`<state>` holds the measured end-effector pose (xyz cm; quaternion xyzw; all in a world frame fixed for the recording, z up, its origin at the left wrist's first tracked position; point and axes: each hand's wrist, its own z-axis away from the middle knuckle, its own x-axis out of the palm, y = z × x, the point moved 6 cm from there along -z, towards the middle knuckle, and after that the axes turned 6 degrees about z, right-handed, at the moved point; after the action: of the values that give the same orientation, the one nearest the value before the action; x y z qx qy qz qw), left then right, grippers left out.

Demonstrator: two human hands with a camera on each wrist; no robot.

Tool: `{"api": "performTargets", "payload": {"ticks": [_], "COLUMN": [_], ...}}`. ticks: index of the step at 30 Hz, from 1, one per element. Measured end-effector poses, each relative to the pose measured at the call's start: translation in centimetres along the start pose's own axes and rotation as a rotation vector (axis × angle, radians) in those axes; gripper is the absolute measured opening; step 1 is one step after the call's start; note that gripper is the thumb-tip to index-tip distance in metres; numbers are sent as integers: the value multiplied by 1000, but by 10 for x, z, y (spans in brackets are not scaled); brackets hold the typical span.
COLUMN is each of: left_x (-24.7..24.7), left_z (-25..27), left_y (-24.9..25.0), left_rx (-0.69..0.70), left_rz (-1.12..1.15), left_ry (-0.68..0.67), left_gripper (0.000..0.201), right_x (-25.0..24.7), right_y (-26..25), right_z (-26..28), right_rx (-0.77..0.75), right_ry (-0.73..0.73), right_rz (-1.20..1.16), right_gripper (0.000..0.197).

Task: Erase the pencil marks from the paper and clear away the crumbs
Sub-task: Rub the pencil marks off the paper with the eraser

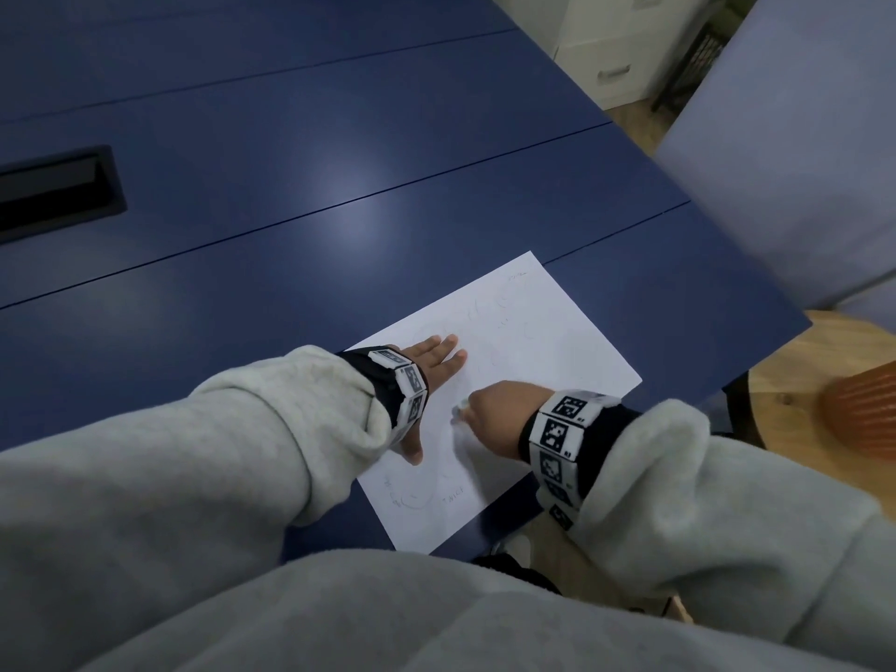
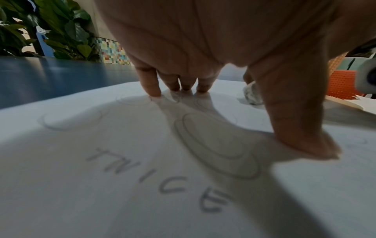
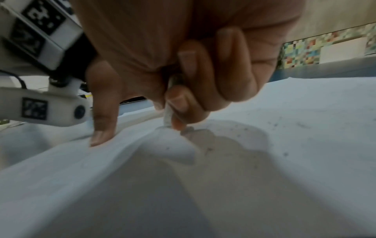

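A white sheet of paper (image 1: 533,341) lies askew near the front right corner of the blue table (image 1: 291,186). It carries faint pencil ovals (image 2: 215,145) and the word "TWICE" (image 2: 158,178). My left hand (image 1: 431,361) presses flat on the sheet, fingers straight and spread. My right hand (image 1: 489,414) is curled into a fist just right of it and pinches a small white eraser (image 3: 168,116), whose tip touches the paper. The eraser (image 2: 252,96) also shows past my left thumb. The paper bulges between the two hands. Dark crumbs (image 3: 274,124) are scattered on the sheet.
A black recessed slot (image 1: 53,186) sits in the table at far left. The table's right edge runs close beside the paper. Beyond it are a pale chair back (image 1: 800,138), a wooden surface (image 1: 785,414) and an orange ribbed object (image 1: 863,405).
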<state>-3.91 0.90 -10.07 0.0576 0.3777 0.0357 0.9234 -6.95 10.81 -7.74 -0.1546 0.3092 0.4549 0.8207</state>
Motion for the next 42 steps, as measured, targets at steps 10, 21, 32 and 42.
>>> {"api": "performTargets", "payload": {"ticks": [10,21,32,42], "left_x": [6,12,10,13], "left_z": [-8,-17,-14,-14], "left_y": [-5,-11,-7,-8], "left_rx": [11,35,27,5], "left_rz": [-4,-12,-38,-63], "left_ry": [40,81,87,103], "left_gripper": [143,147,144,151], "right_x": [5,5,10,16], "right_y": [-5,-13,-20,-22], "right_z": [8,27,28,28], "right_rx": [-19,-24,-17,-20], "right_ry": [-68,-132,-168,-1], "right_rz": [-36,4,-9,-48], "right_gripper": [45,40,49,35]}}
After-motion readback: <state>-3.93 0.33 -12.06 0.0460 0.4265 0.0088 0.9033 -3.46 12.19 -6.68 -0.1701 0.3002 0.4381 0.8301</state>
